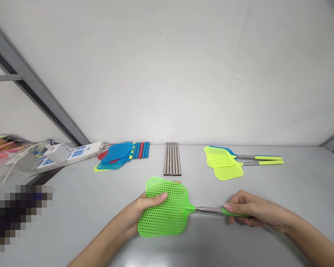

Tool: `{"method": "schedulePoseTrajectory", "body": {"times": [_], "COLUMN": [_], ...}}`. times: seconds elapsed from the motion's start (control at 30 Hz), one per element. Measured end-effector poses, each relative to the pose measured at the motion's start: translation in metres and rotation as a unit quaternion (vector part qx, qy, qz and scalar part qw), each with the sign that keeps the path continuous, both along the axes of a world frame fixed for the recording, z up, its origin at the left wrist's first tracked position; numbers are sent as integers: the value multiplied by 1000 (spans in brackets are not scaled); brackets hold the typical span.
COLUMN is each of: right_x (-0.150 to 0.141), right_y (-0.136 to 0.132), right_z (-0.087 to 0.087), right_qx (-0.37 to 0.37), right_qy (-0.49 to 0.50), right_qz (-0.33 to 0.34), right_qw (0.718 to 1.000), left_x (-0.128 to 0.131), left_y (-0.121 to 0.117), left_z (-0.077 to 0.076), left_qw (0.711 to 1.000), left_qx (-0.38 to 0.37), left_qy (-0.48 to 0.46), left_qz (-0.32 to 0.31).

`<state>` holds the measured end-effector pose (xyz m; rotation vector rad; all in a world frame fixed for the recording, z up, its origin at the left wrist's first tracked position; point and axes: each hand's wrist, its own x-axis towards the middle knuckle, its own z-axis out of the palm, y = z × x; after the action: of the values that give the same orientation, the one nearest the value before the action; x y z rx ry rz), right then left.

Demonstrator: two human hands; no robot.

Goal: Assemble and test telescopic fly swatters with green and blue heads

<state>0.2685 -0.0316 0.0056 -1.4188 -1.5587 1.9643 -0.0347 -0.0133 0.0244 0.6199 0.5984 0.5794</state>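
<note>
A green fly swatter (pixel 167 211) with a perforated head and a short metal shaft lies level between my hands, above the grey table. My left hand (pixel 144 209) grips its head, the thumb on top and the fingers mostly hidden beneath. Around the green handle at the other end, my right hand (pixel 245 209) is closed, its thumb near where the metal shaft begins. Just beyond the swatter's head, a row of several metal telescopic tubes (pixel 172 159) rests on the table.
Blue swatter heads (pixel 117 154) are piled over red and yellow ones at the back left, beside several blue and red handles (pixel 141 150). Yellow fly swatters (pixel 228 171) and a blue one lie back right. A white power strip (pixel 83 150) with plugs runs along the left edge.
</note>
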Motion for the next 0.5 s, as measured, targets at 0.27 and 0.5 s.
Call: {"method": "schedulePoseTrajectory", "body": {"times": [0.27,0.5], "right_x": [0,1], "right_y": [0,2], "right_z": [2,3], "right_qx": [5,18], "right_qy": [2,2], "right_qz": [-2,-4], "right_qw": [1000,1000], "left_x": [0,1], "left_y": [0,0], "left_z": [-2,-1], "left_qw": [999,998], "left_qx": [-17,-42], "left_qy": [41,34], "left_qz": [6,18]}}
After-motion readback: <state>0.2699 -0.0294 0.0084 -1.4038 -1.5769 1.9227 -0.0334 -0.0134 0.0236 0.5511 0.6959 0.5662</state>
